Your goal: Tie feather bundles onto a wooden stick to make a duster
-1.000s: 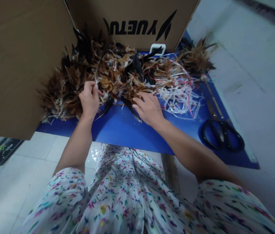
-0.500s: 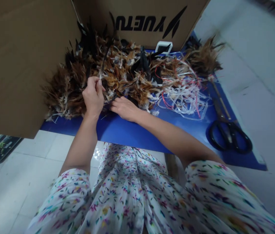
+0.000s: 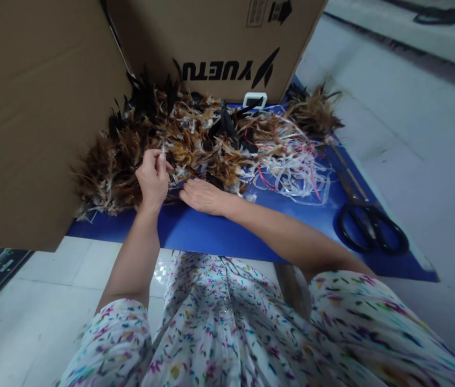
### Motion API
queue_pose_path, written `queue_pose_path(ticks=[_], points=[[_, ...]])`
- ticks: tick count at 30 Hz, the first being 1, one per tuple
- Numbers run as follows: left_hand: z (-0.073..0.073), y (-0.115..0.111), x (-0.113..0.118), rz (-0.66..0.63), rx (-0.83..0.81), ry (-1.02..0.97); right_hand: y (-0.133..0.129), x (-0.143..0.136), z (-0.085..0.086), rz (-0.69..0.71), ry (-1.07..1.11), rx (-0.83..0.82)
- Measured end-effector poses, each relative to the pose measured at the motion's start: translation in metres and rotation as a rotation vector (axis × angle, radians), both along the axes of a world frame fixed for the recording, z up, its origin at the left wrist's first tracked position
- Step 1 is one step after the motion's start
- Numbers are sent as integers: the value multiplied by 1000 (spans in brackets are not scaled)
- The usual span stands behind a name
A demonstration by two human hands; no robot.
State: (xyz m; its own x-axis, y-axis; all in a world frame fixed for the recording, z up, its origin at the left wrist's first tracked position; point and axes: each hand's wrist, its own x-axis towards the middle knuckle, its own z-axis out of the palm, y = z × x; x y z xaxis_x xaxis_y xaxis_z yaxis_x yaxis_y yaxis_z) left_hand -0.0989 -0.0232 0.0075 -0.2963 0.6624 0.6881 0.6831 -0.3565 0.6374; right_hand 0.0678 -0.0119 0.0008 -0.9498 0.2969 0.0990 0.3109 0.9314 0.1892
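My left hand (image 3: 154, 174) pinches a dark feather (image 3: 165, 131) rising above its fingertips; my right hand (image 3: 202, 196) lies beside it, its grip hidden from me.

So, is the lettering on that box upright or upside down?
Upside down: on the box, the lettering shows inverted, with its Y at the right end.

Left hand (image 3: 153, 177) pinches, thumb against fingers; right hand (image 3: 202, 196) lies low, fingers pointing left
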Motion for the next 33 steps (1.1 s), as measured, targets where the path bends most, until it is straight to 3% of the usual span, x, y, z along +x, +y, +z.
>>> queue_pose_path(ticks=[10, 19, 26, 33], points=[[1, 1, -5, -18, 6, -125, -1, 10, -7, -77, 113, -110], [1, -1, -2, -32, -39, -56, 0, 12, -4, -121, 177, -258], [2, 0, -1, -41, -31, -89, -8, 27, 11, 21, 128, -405], [3, -2, 0, -38, -61, -73, -22, 22, 24, -2, -38, -302]])
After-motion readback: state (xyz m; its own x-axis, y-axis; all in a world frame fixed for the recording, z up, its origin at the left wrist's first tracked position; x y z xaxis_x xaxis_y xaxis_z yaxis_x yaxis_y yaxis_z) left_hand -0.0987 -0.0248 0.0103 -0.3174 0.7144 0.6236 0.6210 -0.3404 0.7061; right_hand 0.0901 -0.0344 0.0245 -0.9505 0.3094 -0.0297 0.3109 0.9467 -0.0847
